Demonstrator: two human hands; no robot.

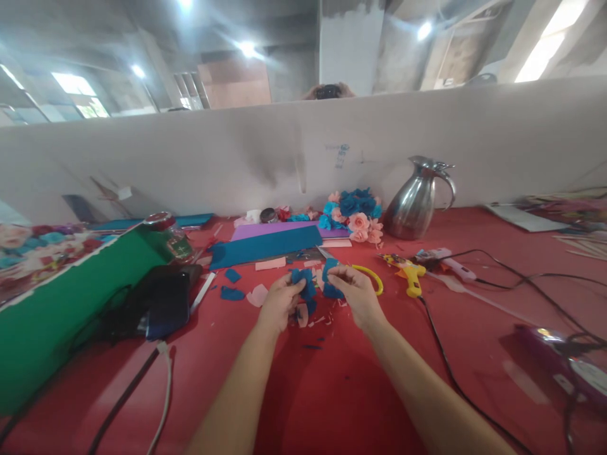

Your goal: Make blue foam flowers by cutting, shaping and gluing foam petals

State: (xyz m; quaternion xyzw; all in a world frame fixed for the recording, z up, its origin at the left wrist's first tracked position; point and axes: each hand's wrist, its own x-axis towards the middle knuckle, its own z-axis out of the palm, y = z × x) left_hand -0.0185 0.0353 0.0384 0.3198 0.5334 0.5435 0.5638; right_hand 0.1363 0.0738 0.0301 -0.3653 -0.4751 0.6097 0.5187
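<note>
Over the middle of the red table, my left hand (281, 302) is closed, thumb against fingers, on a dark blue crepe paper piece (308, 292) with a crinkled, petal-like shape. Just to its right, my right hand (356, 292) pinches a blue paper petal (331, 273). A narrow gap separates the two pieces. Pink petals (257, 295) and small scraps lie beneath and to the left of my hands. Scissors with a yellow handle (376, 278) rest behind my right hand, partly hidden by it. Loose blue cut pieces (232, 294) lie to the left.
Blue paper strip (265, 246) and purple sheets lie behind my hands, near a paper flower bunch (358, 212) and a steel jug (415, 199). Right are a yellow glue gun (408, 273) and cords. Left are a phone (168, 304), a glass jar (173, 237) and a green box (85, 316).
</note>
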